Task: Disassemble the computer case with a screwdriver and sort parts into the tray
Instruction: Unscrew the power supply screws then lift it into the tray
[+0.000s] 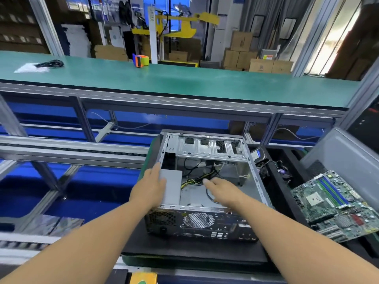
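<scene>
1. Lying on its side on a black mat (192, 255), the computer case (205, 201) has its open side facing up; its rear panel with the round fan grille faces the person, and its long axis runs away from them toward the drive bays at the far end.
2. The left hand (150, 187) lies flat on the grey power supply (171, 189) at the case's left wall, fingers straight and close together, pointing away from the person.
3. The right hand (223, 191) reaches into the case, fingers extended and loosely together, fingertips at the bundle of yellow and black cables (194, 181); whether they pinch a cable cannot be told.
4. Just right of the case, a black tray (274, 181) holds a hard drive (258, 154) and small wired parts.
5. Farther right, a green motherboard (336, 206) lies tilted.
6. Beyond, a long green bench (184, 83) carries an orange tape dispenser (140, 60) and a coiled black cable (51, 63).
</scene>
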